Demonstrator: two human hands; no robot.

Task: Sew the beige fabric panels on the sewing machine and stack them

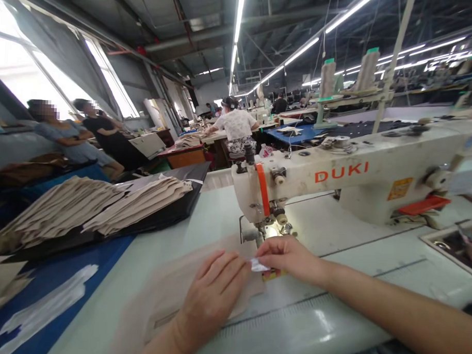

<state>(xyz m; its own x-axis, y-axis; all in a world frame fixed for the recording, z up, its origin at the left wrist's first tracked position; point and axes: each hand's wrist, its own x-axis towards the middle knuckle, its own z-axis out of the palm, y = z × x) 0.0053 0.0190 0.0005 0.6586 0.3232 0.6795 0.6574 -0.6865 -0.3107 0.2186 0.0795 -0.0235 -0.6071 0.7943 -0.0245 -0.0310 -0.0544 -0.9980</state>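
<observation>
My left hand (215,291) lies flat on a beige fabric piece (202,258), just in front of the sewing machine (297,184). Part of that fabric is smeared by motion. Between the thumb and fingers of my right hand (287,255) is a small white strip (259,264), close to the fingertips of the left hand. The lit needle and presser foot area (271,229) lies right behind my right fingers. Whether the strip is joined to the fabric cannot be made out.
Stacked beige fabric pieces (138,204) lie on dark cloth at the left. White strips (49,310) rest on blue cloth nearer me. A ruler scale (301,303) runs along the table front. A parts tray (450,244) sits right. Other people (238,123) are farther off.
</observation>
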